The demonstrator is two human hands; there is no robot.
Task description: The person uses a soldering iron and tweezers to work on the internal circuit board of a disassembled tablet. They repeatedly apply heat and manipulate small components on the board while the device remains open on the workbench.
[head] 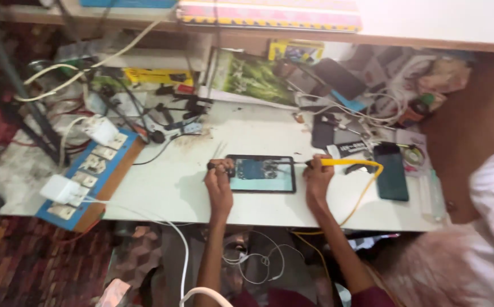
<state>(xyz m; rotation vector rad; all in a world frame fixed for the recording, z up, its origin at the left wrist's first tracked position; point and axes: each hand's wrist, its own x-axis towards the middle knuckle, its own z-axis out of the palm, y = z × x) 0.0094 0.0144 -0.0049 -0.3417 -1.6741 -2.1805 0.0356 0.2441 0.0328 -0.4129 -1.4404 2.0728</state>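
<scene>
Centrally, opened phone [261,173] lies lengthwise left-right between hands; left hand [219,177] fingers pinch its left end, right hand [318,175] grips yellow soldering iron [343,162], tip pointing left onto board.

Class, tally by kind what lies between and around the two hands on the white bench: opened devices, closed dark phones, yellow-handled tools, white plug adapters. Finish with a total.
Opened flat device with exposed blue-green inside, under the left hand: 1
Closed dark phones: 2
Yellow-handled corded tool, in the right hand: 1
White plug adapters: 2
Total: 6
</scene>
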